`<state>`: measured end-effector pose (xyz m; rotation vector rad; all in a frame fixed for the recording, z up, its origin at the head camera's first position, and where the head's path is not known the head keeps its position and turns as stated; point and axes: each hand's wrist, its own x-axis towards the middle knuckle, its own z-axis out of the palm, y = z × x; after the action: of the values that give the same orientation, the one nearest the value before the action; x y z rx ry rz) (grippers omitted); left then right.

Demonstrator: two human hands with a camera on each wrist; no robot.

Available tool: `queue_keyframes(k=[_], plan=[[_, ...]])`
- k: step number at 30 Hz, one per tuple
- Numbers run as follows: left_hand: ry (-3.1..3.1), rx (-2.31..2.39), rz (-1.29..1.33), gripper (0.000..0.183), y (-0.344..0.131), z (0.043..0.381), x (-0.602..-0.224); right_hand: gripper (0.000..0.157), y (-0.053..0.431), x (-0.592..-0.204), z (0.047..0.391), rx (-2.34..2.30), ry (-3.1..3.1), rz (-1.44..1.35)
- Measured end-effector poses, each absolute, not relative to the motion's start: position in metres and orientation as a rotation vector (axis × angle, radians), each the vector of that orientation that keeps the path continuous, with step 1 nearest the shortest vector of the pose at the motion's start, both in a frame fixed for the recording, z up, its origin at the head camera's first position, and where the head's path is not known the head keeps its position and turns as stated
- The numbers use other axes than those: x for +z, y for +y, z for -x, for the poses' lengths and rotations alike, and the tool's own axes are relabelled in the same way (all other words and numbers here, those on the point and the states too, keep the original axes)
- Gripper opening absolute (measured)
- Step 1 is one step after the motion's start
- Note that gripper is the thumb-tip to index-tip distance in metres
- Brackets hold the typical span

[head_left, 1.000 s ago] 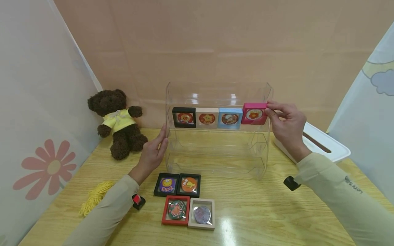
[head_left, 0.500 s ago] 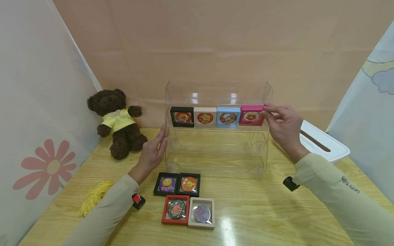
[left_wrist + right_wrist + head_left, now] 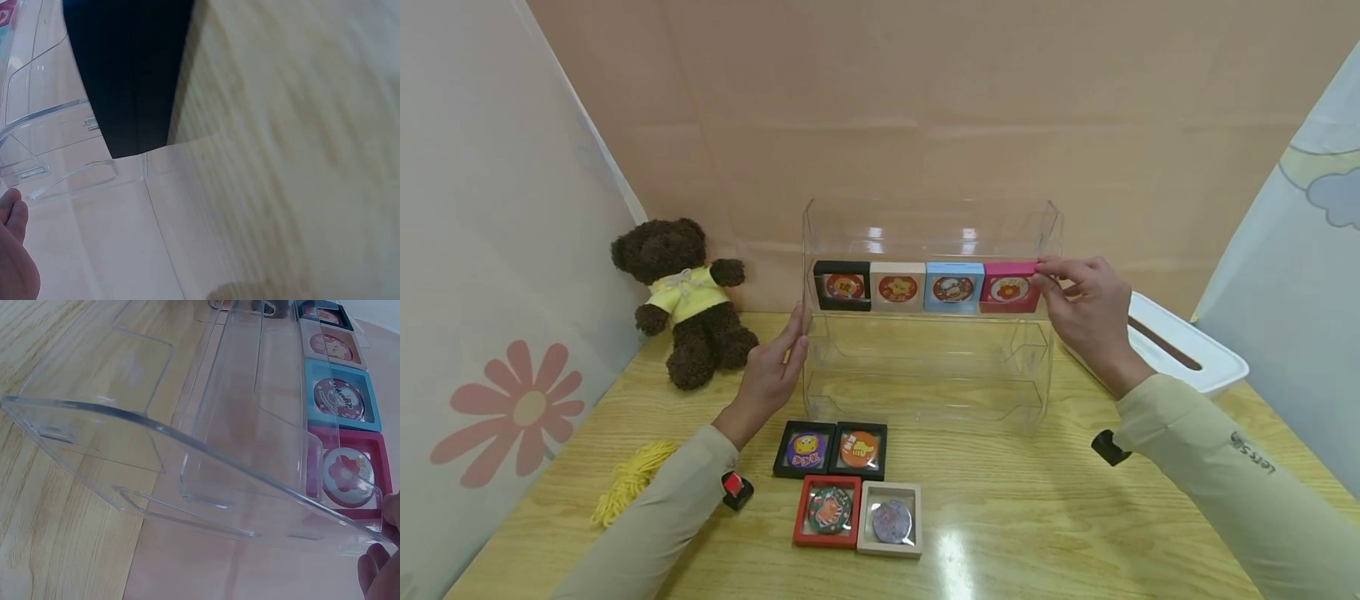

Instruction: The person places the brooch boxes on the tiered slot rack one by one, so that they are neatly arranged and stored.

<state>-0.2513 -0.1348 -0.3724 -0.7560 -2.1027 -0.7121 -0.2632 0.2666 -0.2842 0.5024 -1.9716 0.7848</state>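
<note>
A clear acrylic tiered stand [image 3: 928, 229] holds a row of small square display frames: black [image 3: 842, 286], beige [image 3: 898, 287], light blue [image 3: 954, 287] and pink [image 3: 1011, 288]. My right hand [image 3: 1090, 312] pinches the pink frame's upper right corner between thumb and fingers. In the right wrist view the pink frame [image 3: 350, 478], with a flower badge, sits beside the blue one [image 3: 340, 397]. My left hand [image 3: 770, 375] rests against the stand's left side with fingers extended. Only part of that hand [image 3: 12, 250] shows in the left wrist view.
Two black frames [image 3: 805, 450], a red frame [image 3: 827, 512] and another beige frame [image 3: 890, 520] lie before the stand. A brown teddy bear [image 3: 688, 296] and yellow yarn [image 3: 634, 483] are left; a white slotted box [image 3: 1187, 342] is right. A dark block [image 3: 131, 75] fills the left wrist view's top.
The pink frame has come down and slightly left, and now stands level against the blue frame. My right hand moved with it. The left hand has stayed at the stand's side.
</note>
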Motion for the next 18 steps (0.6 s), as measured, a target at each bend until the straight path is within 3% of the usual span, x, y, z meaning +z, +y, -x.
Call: queue_keyframes(k=[18], plan=[[-2.093,-0.704,0.768,0.049,-0.1345,0.2525,-0.3734,0.012,0.2642,-0.2848,0.2621,0.73,-1.968,-0.504]])
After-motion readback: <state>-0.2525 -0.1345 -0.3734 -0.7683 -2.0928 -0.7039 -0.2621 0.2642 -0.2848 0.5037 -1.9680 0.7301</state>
